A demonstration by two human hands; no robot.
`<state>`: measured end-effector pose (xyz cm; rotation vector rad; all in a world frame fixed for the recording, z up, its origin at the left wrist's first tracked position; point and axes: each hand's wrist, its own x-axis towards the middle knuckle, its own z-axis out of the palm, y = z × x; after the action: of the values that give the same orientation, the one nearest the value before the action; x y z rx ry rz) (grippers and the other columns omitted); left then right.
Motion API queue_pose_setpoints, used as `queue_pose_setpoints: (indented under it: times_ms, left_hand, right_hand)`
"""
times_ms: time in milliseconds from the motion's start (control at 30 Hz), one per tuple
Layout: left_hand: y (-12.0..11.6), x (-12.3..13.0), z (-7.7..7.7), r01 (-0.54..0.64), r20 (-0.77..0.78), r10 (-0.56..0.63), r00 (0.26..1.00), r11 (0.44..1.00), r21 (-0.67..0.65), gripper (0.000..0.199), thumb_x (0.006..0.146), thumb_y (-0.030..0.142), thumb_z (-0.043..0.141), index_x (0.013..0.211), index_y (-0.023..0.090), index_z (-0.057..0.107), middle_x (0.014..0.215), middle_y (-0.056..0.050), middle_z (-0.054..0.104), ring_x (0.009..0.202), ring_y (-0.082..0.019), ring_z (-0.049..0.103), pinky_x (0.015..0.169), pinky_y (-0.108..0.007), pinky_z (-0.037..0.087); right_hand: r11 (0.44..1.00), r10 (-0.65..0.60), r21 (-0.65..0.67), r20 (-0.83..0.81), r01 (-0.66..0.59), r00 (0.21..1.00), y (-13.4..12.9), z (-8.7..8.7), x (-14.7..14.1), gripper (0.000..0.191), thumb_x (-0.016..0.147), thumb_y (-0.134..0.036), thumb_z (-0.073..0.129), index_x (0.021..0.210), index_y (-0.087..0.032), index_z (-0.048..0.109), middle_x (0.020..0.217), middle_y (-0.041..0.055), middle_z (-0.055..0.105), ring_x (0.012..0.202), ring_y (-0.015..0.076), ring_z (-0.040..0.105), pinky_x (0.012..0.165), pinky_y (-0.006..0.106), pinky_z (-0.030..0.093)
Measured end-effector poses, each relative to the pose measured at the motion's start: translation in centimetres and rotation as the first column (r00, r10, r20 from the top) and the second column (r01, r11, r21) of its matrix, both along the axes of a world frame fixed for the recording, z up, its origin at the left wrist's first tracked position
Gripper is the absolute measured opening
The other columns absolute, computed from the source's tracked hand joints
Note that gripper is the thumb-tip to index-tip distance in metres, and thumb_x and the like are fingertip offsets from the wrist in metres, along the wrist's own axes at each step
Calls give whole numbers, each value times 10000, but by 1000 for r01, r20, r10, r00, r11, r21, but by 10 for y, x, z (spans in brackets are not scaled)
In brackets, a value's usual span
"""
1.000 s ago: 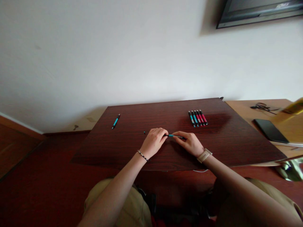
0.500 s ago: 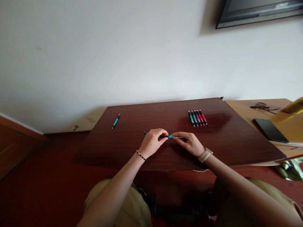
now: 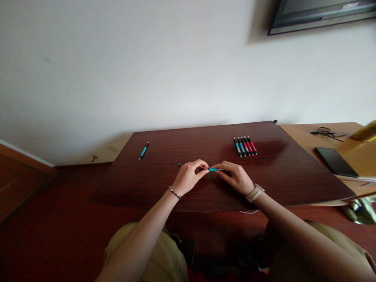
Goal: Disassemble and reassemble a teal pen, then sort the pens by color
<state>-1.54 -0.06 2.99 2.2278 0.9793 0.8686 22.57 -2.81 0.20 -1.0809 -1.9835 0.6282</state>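
A blue and black pen [image 3: 213, 169] lies level between my two hands, just above the dark wooden table [image 3: 164, 196]. My left hand [image 3: 189, 176] pinches its left end between thumb and fingers. The right end is gripped by my right hand [image 3: 235, 176], thumb below and fingers above. Fingers cover parts of both ends. Beyond my left knuckles lies a tiny blue-green piece [image 3: 179, 164], too small to name. A row of blue and pink pens [image 3: 245, 146] sits past my right hand.
One more blue pen [image 3: 143, 150] lies alone at the table's left. On the lighter side table [image 3: 296, 131] at right are a black phone [image 3: 335, 161], a coiled cable [image 3: 326, 133] and a yellow object [image 3: 364, 133]. A wall-mounted screen [image 3: 326, 17] hangs at upper right.
The hands keep nearly the same place and grip. Around the pen, the fingers have shifted only slightly; the other things have not moved.
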Motion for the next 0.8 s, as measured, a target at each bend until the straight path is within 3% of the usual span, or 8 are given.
queue_pose_setpoints:
  times_ms: [167,400,600,800]
  left_hand:
    - [0,0,0,20,38,-18,999,998,-55,74,996,289,662,1018,229,700,1005,-19,781,939,-175,755,857,-288,591]
    - [1,3,1,3,5,-4,1000,997,80,101,947,167,691,1031,222,683,1040,-35,745,988,-189,713,929,-333,571]
    - [5,-1,2,-61,16,60,998,990,124,179,923,112,698,1059,226,677,1055,-28,734,997,-185,700,941,-339,564]
    - [12,-9,0,-101,79,92,993,988,113,192,917,100,701,1068,217,680,1072,-33,742,986,-174,710,936,-332,571]
  right_hand:
    - [1000,-2,18,-4,2,1000,-1,1,0,298,1042,-404,572,1250,-302,759,1001,57,749,897,218,694,827,324,540]
    - [999,-1,-53,-9,0,1000,-2,1,-5,270,1041,-399,560,1194,-298,759,1092,45,781,977,234,726,890,341,548]
    - [984,-175,-35,-60,173,983,-1,-4,-5,267,963,-381,663,1202,-262,681,1105,54,771,936,237,725,833,343,562]
    - [971,-227,-105,-134,214,965,1,-4,-4,201,957,-371,670,1111,-244,695,934,32,758,787,201,706,750,318,564]
